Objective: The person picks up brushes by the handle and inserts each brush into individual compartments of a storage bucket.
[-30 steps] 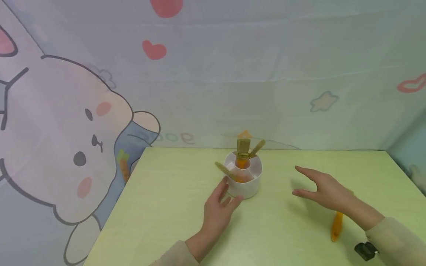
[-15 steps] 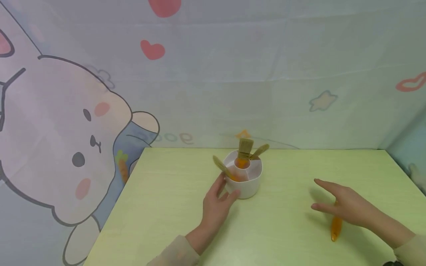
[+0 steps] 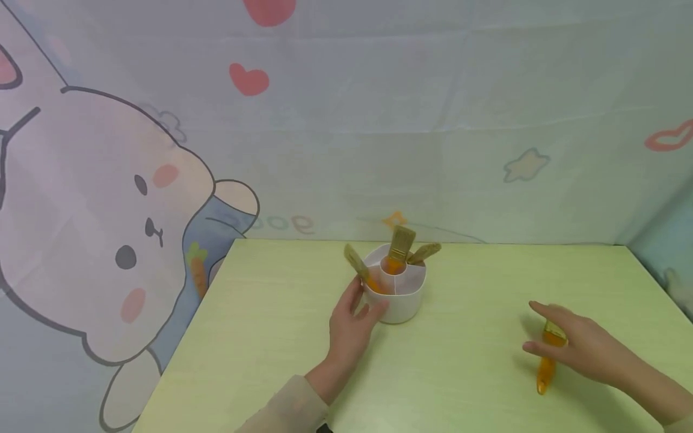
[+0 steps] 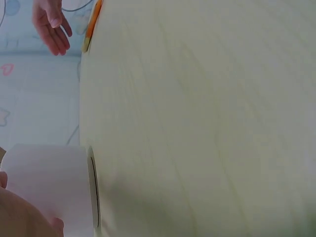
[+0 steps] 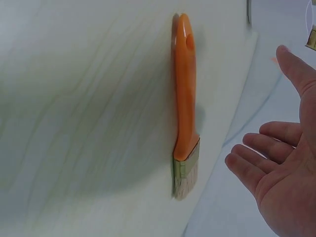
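On the table stands a round white divided holder [image 3: 401,308] with a central cup. Three paintbrushes stand in it bristles up: one middle brush [image 3: 401,243], one leaning left [image 3: 355,261], one leaning right [image 3: 425,253]. My left hand [image 3: 349,334] holds the holder's near left side, thumb on the front; the left wrist view shows its smooth white wall [image 4: 54,182]. Over at the right, a paintbrush with an orange handle [image 5: 186,84] lies flat on the table, bristles pointing away from me. My right hand [image 3: 582,346] hovers over it, thumb and fingers spread, holding nothing.
The pale green table [image 3: 460,385] ends at the back against a hanging cloth [image 3: 379,120] printed with hearts and a large rabbit [image 3: 108,228]. A dark strap piece [image 3: 323,428] shows by my left sleeve [image 3: 292,406].
My right hand has moved right and toward me, over the lying paintbrush. The brushes in the holder have swung a little as the holder turned under my left hand.
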`<state>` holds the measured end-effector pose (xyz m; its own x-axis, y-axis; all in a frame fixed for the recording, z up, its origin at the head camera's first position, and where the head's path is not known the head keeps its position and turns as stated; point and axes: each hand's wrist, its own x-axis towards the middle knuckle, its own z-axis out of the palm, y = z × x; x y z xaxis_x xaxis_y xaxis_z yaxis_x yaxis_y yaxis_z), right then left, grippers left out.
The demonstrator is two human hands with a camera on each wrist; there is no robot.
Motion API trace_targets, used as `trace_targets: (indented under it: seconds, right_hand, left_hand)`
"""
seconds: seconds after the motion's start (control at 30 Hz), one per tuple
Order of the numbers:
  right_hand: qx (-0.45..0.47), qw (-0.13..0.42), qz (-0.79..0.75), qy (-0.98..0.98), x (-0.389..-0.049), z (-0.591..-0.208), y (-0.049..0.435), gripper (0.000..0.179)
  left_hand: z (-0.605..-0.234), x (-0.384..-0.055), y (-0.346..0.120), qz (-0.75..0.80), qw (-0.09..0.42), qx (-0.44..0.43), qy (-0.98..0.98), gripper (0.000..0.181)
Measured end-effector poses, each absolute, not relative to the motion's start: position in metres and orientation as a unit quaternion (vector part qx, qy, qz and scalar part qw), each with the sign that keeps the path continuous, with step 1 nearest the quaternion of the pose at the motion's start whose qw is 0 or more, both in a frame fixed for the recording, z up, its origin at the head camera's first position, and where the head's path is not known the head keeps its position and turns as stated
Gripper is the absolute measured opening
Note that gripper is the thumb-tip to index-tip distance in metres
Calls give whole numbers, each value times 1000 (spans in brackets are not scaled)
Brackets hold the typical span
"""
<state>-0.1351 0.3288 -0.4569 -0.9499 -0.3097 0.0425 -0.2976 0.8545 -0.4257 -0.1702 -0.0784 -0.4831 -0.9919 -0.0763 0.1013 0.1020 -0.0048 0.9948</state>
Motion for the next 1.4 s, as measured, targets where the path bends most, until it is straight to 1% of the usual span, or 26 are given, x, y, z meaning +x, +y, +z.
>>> trace_targets:
  seconds: [0.23,0.37,0.47,0.67,0.83,1.13,1.4]
  right_hand:
    - [-150,9,-201,968,-124,-462,342,87]
    - [-142,5,-186,972,-120,-464,347,88]
    - [-131,14,-174,976,-118,-465,349,90]
    - [-117,26,-152,981,-112,-468,353,85]
    - [-105,36,-128,986,-111,-471,357,88]
    - [-95,31,-121,988,-111,-478,361,91]
    - [-103,20,-117,988,-113,-486,355,89]
  left_hand:
    - [-484,-164,-77,-707,64,11,-704,79]
    - [-482,-159,-72,-708,66,16,-703,78]
    - [-481,-157,-69,-708,69,14,-703,78]
    - [-481,-157,-66,-707,76,17,-703,81]
    - [-479,-158,-65,-709,74,20,-701,83]
    - [-479,-159,-66,-703,69,27,-708,83]
    - [-481,-160,-64,-700,68,21,-711,82]
